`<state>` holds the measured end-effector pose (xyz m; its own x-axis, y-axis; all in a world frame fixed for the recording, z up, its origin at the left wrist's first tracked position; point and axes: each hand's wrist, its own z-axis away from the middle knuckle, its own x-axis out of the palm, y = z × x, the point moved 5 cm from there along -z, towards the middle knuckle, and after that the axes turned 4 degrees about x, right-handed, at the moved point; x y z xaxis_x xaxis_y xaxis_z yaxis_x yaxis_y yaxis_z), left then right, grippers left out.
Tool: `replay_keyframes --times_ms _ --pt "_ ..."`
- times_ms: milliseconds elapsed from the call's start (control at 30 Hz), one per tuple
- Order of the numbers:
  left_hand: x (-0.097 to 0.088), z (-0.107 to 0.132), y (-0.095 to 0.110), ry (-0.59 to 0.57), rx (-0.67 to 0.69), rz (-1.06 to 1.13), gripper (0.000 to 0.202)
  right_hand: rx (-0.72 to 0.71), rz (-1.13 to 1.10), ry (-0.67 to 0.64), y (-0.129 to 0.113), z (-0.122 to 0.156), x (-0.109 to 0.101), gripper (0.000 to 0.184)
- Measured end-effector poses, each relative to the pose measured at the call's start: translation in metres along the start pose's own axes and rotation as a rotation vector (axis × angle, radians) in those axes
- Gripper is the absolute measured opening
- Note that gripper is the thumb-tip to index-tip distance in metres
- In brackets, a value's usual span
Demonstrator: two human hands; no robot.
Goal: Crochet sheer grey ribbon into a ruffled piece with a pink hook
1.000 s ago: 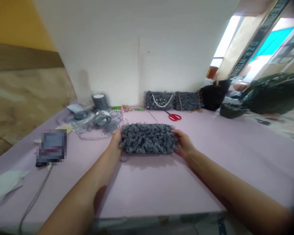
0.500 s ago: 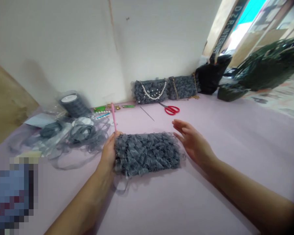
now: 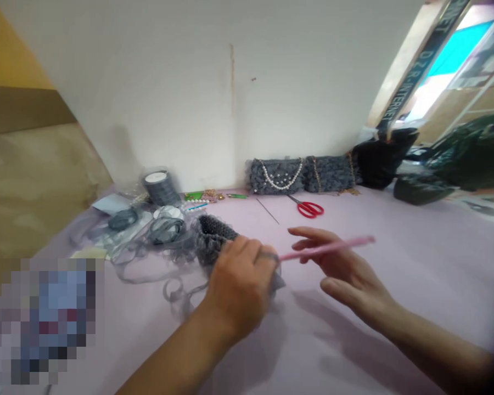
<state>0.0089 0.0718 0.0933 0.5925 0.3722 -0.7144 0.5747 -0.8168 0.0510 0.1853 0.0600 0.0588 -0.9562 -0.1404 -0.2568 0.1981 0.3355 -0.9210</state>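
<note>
My left hand is closed around a grey ruffled ribbon bag, which is turned so its dark knitted inner side shows. Much of the bag lies hidden behind that hand. A pink crochet hook juts out to the right from the same grip, its near end at my fingers. My right hand is open beside it, fingers apart, behind or just at the hook; whether it touches the hook I cannot tell. A loose grey ribbon trails from the bag onto the table.
Red-handled scissors and a thin needle-like rod lie beyond my hands. Two grey bags lean on the wall, one with pearls. A ribbon spool and loose ribbon lie left. A blurred-out patch covers the lower left.
The bag has been turned from its ruffled face to show its opening. The hook has swung from upright to pointing right. My view has shifted up and left.
</note>
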Motion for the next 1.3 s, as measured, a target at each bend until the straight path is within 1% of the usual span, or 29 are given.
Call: replay_keyframes --times_ms 33,67,100,167,200,333,400,533,700,800,867,967,1100,1200,1300 --pt "0.012 0.004 0.007 -0.08 0.045 -0.027 0.012 0.004 -0.045 -0.031 0.0 -0.003 0.001 0.053" --pt "0.022 0.007 0.011 -0.13 0.068 -0.031 0.012 0.005 -0.096 -0.062 0.001 -0.005 0.003 0.051" --pt "0.03 0.01 0.014 -0.169 0.084 -0.022 0.01 0.003 -0.143 -0.096 0.002 -0.008 0.004 0.044" --pt "0.04 0.015 0.017 -0.206 0.09 0.0 0.008 -0.013 -0.176 -0.161 0.004 -0.012 0.007 0.022" --pt "0.043 0.016 0.017 -0.221 0.084 0.005 0.008 -0.026 -0.146 -0.182 0.004 -0.014 0.007 0.015" --pt "0.051 0.02 0.011 -0.284 0.049 0.046 0.012 -0.138 0.127 -0.239 -0.006 -0.019 0.009 0.016" --pt "0.054 0.021 0.008 -0.304 0.031 0.083 0.014 -0.199 0.21 -0.28 -0.011 -0.02 0.01 0.015" --pt "0.052 0.02 0.003 -0.303 -0.004 0.132 0.018 -0.279 0.269 -0.357 -0.012 -0.025 0.013 0.015" --pt "0.035 0.015 0.0 -0.235 -0.08 0.223 0.023 -0.385 0.205 -0.391 -0.013 -0.032 0.021 0.017" --pt "0.027 0.013 0.002 -0.187 -0.092 0.278 0.019 -0.422 0.168 -0.408 -0.014 -0.035 0.025 0.017" --pt "0.024 0.014 0.003 -0.17 -0.113 0.304 0.014 -0.427 0.163 -0.407 -0.013 -0.036 0.027 0.017" --pt "0.025 0.017 0.003 -0.151 -0.159 0.334 0.01 -0.359 0.154 -0.427 -0.007 -0.035 0.029 0.019" --pt "0.029 0.021 0.002 -0.18 -0.257 0.37 0.008 -0.128 0.11 -0.47 0.013 -0.03 0.033 0.024" --pt "0.031 0.023 -0.002 -0.244 -0.366 0.437 0.012 0.065 -0.002 -0.478 0.027 -0.027 0.037 0.027" --pt "0.029 0.024 -0.013 -0.296 -0.464 0.555 0.025 0.152 -0.054 -0.437 0.033 -0.028 0.039 0.031"
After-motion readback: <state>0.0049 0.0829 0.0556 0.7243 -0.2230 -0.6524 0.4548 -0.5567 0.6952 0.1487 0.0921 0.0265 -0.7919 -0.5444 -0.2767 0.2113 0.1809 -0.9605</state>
